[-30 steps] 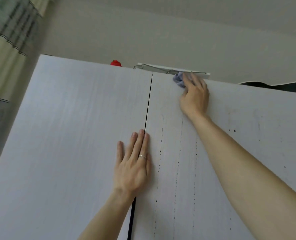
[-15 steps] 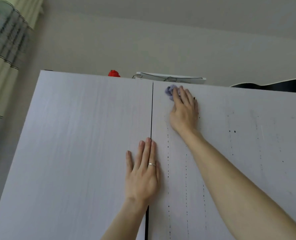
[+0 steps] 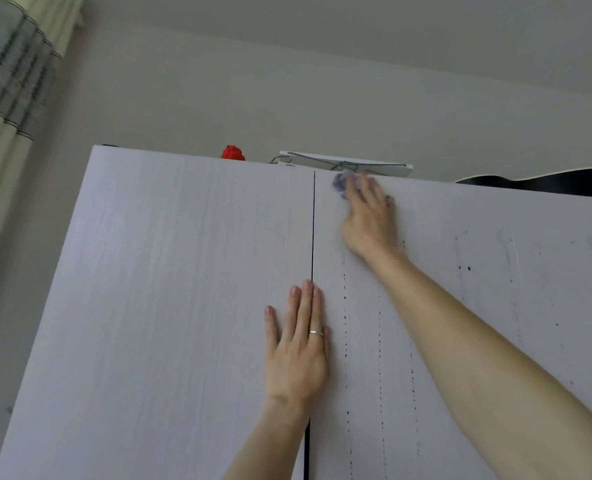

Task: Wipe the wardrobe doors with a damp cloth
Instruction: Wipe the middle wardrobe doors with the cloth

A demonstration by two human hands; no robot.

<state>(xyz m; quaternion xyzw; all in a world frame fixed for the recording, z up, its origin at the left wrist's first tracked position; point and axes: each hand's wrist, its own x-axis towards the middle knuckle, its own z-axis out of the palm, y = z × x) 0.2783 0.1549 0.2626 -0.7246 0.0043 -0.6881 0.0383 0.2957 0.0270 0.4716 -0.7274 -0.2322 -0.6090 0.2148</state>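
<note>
While the right hand (image 3: 369, 216) presses the bunched cloth (image 3: 341, 183) with outstretched fingers at the top of the right door (image 3: 460, 306), left hand (image 3: 296, 344) flat across the seam, an upward stroke could snag the hanger (image 3: 346, 164) above.

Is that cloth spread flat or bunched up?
Bunched: the cloth shows as a crumpled wad under the right hand.

Flat, soft daylight, fairly dim, no glare.
Curtain (image 3: 7, 116) at left is the brightest area; almost no shadows on the doors (image 3: 183, 306). Right hand (image 3: 369, 216) and cloth (image 3: 341, 181) are motion-blurred. Wide-angle bending at the edges, corners soft.
</note>
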